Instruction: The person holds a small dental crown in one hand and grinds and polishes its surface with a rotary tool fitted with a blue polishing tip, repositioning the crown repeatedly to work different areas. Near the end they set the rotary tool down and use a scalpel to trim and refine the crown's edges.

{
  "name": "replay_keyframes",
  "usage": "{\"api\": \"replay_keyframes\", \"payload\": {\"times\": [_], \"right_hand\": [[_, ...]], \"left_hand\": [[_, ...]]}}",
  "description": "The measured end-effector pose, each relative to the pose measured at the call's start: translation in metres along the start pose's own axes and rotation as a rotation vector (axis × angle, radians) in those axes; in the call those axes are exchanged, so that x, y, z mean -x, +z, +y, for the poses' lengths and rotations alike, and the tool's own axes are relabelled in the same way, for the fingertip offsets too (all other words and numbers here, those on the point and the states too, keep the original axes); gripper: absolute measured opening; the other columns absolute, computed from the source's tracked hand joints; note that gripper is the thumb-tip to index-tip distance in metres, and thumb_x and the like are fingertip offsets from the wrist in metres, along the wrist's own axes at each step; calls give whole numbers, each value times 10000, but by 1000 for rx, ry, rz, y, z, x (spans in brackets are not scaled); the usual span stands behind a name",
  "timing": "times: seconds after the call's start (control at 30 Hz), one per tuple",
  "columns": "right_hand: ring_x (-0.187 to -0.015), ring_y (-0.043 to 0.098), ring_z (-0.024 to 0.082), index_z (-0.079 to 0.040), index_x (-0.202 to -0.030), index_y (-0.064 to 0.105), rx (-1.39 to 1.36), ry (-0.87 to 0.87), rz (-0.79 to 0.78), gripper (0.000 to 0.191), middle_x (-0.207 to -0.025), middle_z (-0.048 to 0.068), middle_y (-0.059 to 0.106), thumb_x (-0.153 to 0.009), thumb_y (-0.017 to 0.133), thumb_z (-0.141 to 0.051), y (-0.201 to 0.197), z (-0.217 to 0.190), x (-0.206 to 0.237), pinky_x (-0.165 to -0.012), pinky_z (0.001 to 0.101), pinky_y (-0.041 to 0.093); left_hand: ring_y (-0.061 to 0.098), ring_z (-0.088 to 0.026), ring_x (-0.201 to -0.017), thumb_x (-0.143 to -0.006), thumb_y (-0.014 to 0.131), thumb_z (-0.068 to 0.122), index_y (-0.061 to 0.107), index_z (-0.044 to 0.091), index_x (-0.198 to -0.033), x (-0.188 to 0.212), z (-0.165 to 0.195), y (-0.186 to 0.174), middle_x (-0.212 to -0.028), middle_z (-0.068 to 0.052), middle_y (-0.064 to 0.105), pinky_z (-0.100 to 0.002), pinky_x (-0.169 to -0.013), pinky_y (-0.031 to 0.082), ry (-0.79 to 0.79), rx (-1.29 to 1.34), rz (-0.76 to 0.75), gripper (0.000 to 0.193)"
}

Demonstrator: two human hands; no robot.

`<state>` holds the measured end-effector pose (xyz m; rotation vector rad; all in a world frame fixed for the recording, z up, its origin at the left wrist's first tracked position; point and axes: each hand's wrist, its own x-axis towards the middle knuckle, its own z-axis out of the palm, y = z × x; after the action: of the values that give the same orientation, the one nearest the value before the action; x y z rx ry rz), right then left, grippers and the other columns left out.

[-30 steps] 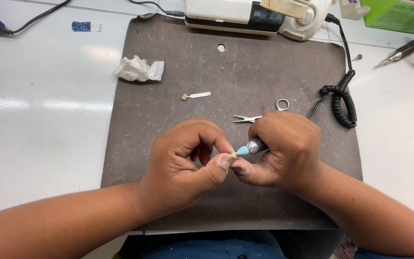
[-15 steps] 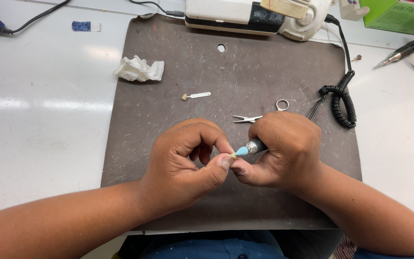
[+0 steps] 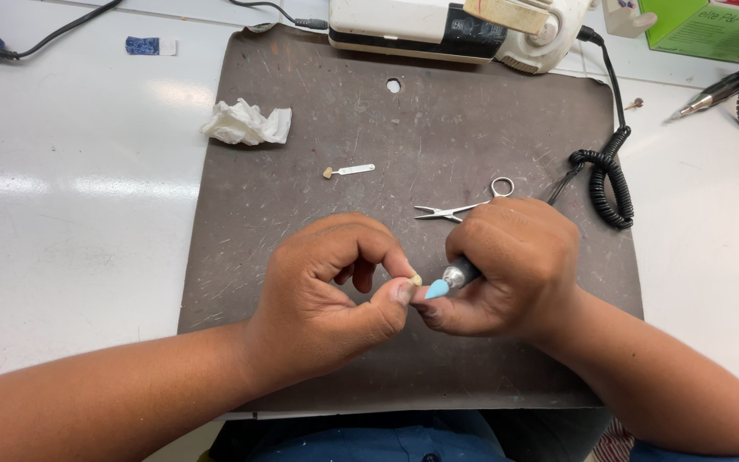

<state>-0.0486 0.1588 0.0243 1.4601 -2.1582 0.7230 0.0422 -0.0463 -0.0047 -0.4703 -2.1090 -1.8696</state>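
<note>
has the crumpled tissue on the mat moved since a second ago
No. The crumpled tissue sits at the same spot on the brown mat, left of the mat's round hole, just as in the earlier pictures.

white table (image 3: 62, 214) | brown mat (image 3: 301, 222) on it | on mat: crumpled tissue (image 3: 246, 123), small scissors (image 3: 464, 204), coiled cord (image 3: 606, 181)

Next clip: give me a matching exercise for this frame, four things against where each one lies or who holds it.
Things:
1. crumpled tissue
2. small scissors
3. blue-tipped handpiece
4. tiny pale piece

Places:
A. gripped in the right hand
B. pinched in the left hand
C. upper left of the brown mat
D. on the mat just beyond the right hand

Pairs: 1-C, 2-D, 3-A, 4-B
</note>
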Motion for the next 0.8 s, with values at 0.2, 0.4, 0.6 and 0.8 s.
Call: {"api": "replay_keyframes", "payload": {"times": [0.2,0.4,0.6,0.8], "right_hand": [[-540,526,132,-35,-1005,666,-295,-146,47,291,-623,-19,524,-866,842,-222,-2,5,-6,-514,303,367],[-554,564,132,-40,-1062,711,-308,-248,48,245,-613,-18,539,-846,820,-78,-1,5,-8,-527,305,400],[-585,598,117,-74,-1038,671,-307,-199,65,238,-655,-10,583,-858,825,-45,1,4,-5,-543,291,414],[-568,591,122,-65,-1040,663,-314,-183,46,251,-653,-5,581,-846,812,-10,-1,6,-5,-535,289,405]], "left_hand": [[551,-72,-729,-899,758,158,694,94,-905,0,0,-1,-896,7,687,-231,-633,476,-19,24,6,90],[541,-15,-642,-930,711,130,696,73,-923,-2,-5,2,-820,15,664,-185,-547,447,-248,228,-56,59],[517,-5,-632,-964,698,157,685,62,-962,-1,-9,3,-788,23,645,-175,-535,421,-269,288,-74,96],[550,-11,-677,-1001,673,183,700,59,-1008,-2,-11,4,-859,6,685,-177,-571,453,-241,289,-58,128]]}}
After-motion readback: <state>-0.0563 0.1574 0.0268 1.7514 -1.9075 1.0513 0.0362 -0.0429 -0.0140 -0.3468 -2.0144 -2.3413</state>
